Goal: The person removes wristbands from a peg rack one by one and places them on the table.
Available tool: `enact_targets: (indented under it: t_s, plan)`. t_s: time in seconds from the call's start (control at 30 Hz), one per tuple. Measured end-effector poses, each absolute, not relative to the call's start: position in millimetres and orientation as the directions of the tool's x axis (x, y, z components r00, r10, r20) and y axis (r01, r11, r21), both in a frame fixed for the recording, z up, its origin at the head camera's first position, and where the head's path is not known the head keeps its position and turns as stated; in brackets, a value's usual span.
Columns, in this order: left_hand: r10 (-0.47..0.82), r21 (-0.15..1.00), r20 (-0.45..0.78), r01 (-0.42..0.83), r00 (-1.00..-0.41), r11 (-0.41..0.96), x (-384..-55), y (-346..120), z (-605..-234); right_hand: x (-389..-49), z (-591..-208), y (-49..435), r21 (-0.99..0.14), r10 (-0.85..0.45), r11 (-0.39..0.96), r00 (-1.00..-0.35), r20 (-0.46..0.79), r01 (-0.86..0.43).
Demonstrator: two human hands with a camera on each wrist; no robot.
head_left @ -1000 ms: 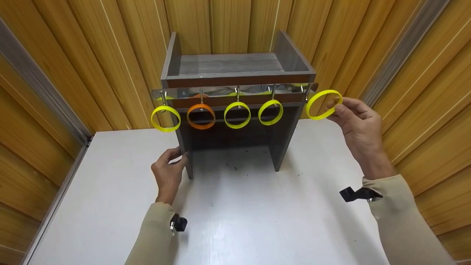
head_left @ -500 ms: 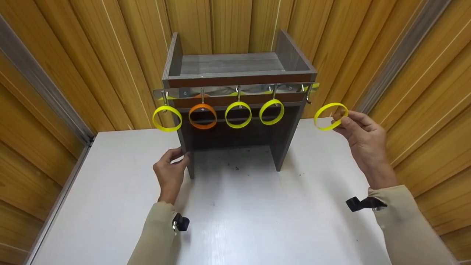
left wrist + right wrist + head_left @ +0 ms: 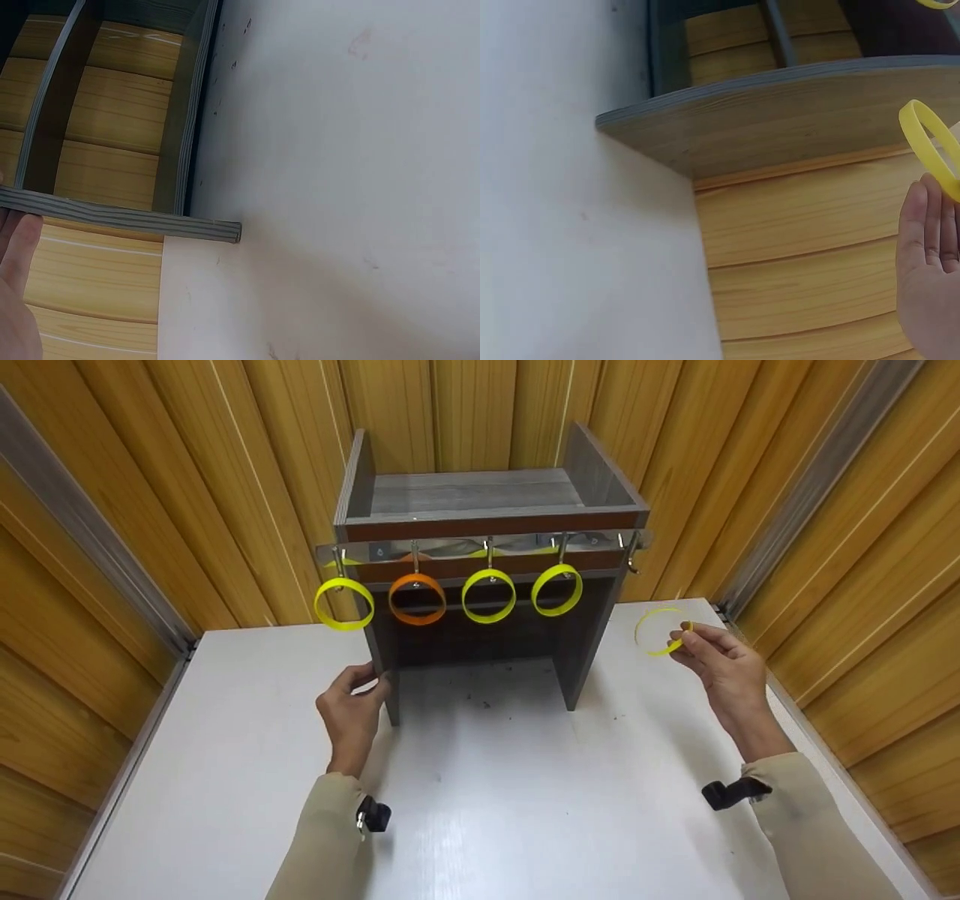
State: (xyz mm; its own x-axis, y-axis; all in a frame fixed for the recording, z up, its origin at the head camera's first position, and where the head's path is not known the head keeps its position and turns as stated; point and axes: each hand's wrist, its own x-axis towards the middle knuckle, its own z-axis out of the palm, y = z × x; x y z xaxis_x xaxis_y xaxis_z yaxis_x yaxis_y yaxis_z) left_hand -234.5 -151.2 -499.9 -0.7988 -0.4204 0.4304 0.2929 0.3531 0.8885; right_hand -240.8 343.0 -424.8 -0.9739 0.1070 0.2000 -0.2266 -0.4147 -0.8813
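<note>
My right hand (image 3: 724, 679) pinches a thin yellow ring (image 3: 919, 141) between thumb and fingers, to the right of a grey wooden shelf unit (image 3: 480, 491) and lower than its hook rail. My left hand (image 3: 351, 716) grips the front edge of the unit's left side panel (image 3: 393, 706); part of its fingers is hidden behind the panel. From the metal hook rail (image 3: 450, 544) hang a yellow ring (image 3: 343, 625) at the left, an orange ring (image 3: 418, 620), then two more yellow rings. The rightmost hook (image 3: 634, 564) bears no ring.
The unit stands on a white table (image 3: 495, 810) with small dark specks on it. Wood-look panelled walls (image 3: 862, 660) close in the back and both sides. A black wrist mount (image 3: 735, 793) sticks out from the right sleeve, another from the left.
The yellow ring has come away from the rightmost hook. My right hand has carried it right and then down. My left hand keeps its grip on the side panel.
</note>
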Motion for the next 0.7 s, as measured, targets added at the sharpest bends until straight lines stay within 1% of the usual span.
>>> enact_targets:
  t_s: [0.3,0.57,0.7]
  plan:
    - [-0.432,0.870,0.463,0.306,-0.774,0.386,-235.4,-151.0,-501.1,-239.6,-461.4,357.1,-0.949,0.121,-0.289,-0.988,0.091,-0.123]
    - [-0.433,0.872,0.460,0.302,-0.776,0.385,-234.7,-150.8,-501.6,-242.0,-487.5,363.8,-0.970,0.134,-0.239,-0.991,0.005,-0.037]
    - [-0.433,0.870,0.466,0.308,-0.772,0.386,-235.2,-150.4,-502.6,-242.2,-499.1,366.3,-0.972,0.127,-0.236,-0.991,-0.035,0.004]
